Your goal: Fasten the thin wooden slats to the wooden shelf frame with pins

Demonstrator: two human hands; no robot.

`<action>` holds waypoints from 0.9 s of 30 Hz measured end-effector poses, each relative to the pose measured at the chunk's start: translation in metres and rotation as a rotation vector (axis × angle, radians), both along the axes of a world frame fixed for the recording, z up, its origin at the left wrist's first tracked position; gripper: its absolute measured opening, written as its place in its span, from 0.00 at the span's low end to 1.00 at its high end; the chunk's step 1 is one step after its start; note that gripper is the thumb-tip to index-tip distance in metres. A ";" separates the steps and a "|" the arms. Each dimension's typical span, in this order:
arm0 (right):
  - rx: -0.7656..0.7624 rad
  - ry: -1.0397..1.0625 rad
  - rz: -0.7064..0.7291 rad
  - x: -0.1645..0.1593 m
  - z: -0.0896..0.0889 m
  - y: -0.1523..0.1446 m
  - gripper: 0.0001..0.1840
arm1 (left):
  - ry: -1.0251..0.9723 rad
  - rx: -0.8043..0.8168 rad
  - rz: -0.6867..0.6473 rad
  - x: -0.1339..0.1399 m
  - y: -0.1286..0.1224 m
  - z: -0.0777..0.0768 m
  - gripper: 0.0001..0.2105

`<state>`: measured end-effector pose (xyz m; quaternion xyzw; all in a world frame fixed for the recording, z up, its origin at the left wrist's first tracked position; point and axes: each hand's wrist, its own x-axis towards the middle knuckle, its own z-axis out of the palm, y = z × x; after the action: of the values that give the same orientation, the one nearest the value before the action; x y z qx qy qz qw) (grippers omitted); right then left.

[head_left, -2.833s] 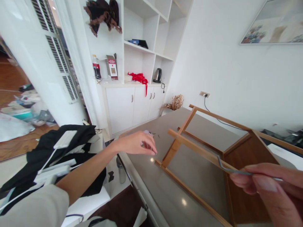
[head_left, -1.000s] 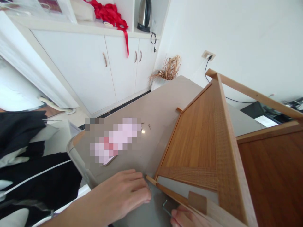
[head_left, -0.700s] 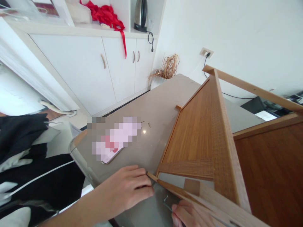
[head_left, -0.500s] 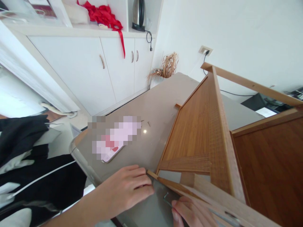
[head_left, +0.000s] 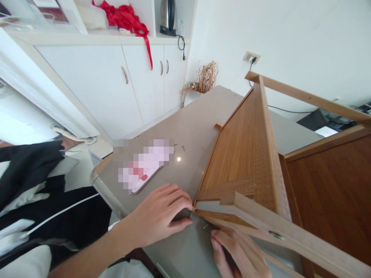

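A brown wooden frame piece of furniture [head_left: 236, 154], with slatted-look panels and pale rails, stands on the table [head_left: 199, 123] at the right. My left hand [head_left: 162, 214] has its fingers curled at the frame's near lower corner, fingertips against the wood and thumb below. In my right hand [head_left: 239, 251], under the lower rail [head_left: 278, 224], is a thin L-shaped hex key [head_left: 205, 227]. Its short bent end shows past my fingertips; the rest is hidden by the hand. A small metal fitting [head_left: 276, 235] sits in a hole of the lower rail.
A phone [head_left: 147, 180], partly blurred out, lies left of the frame. Small screws [head_left: 183, 148] lie beyond it. White cabinets [head_left: 104, 85] carry red ribbon [head_left: 124, 17] and a kettle [head_left: 168, 17]. Dark clothes [head_left: 29, 162] lie at the left. A wall socket [head_left: 251, 57] is behind.
My left hand has shifted slightly up, its fingers now closer around the frame's corner. The hex key has turned, so its bent end looks shorter. The lower rail appears higher in view.
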<state>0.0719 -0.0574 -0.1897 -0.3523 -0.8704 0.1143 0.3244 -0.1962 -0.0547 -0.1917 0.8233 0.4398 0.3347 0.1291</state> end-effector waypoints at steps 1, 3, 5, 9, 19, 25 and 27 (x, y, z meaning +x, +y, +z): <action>0.010 -0.012 0.014 0.001 0.000 0.001 0.14 | -0.002 -0.002 -0.016 -0.001 0.001 -0.001 0.09; 0.034 -0.036 0.058 0.001 0.000 0.002 0.14 | 0.004 0.019 -0.029 -0.002 0.001 -0.003 0.07; 0.040 -0.045 0.108 -0.002 0.002 0.003 0.14 | 0.008 0.064 -0.028 -0.002 0.001 -0.003 0.04; 0.003 0.003 0.129 -0.011 0.009 0.003 0.10 | 0.039 0.130 -0.039 -0.002 0.000 0.000 0.07; -0.022 0.009 0.133 -0.015 0.013 0.000 0.09 | 0.027 0.094 -0.050 -0.002 -0.002 -0.003 0.04; -0.034 -0.033 0.107 -0.016 0.017 0.000 0.06 | 0.075 0.079 -0.032 -0.001 -0.006 -0.004 0.05; -0.038 -0.033 0.104 -0.015 0.017 0.000 0.07 | 0.071 0.083 -0.026 -0.001 -0.008 -0.004 0.05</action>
<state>0.0566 -0.0574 -0.1732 -0.3145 -0.8904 0.1416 0.2970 -0.1972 -0.0624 -0.1960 0.8449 0.4192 0.3217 0.0834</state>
